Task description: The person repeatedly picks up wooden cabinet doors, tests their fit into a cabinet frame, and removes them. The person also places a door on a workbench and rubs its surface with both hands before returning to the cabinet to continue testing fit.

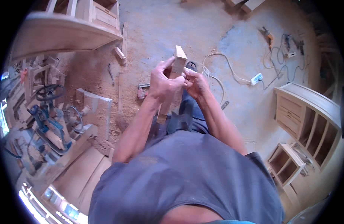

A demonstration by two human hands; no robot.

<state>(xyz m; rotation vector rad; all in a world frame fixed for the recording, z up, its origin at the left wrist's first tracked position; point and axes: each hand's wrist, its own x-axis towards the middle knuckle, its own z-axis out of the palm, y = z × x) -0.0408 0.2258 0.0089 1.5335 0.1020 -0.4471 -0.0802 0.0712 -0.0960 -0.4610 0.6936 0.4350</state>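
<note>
In front of my body a pale length of wood [178, 64] is held up, its cut end pointing away from me. My left hand [161, 83] wraps it from the left side, fingers and thumb closed around it. On the other side my right hand [197, 83] is closed too, fingertips curled against the wood's edge; its fingers are partly hidden. The wood's lower end shows below my left hand, close to my lap. A pink and grey clamp-like tool [143, 92] lies on the floor left of my left forearm.
Wooden cabinets stand at upper left [104, 18] and right [291, 112], with a small open wooden box [286, 164] nearby. Cables run to a white power strip [256, 78]; an orange power tool [268, 38] lies beyond. A blue machine [48, 121] and sawdust are at left.
</note>
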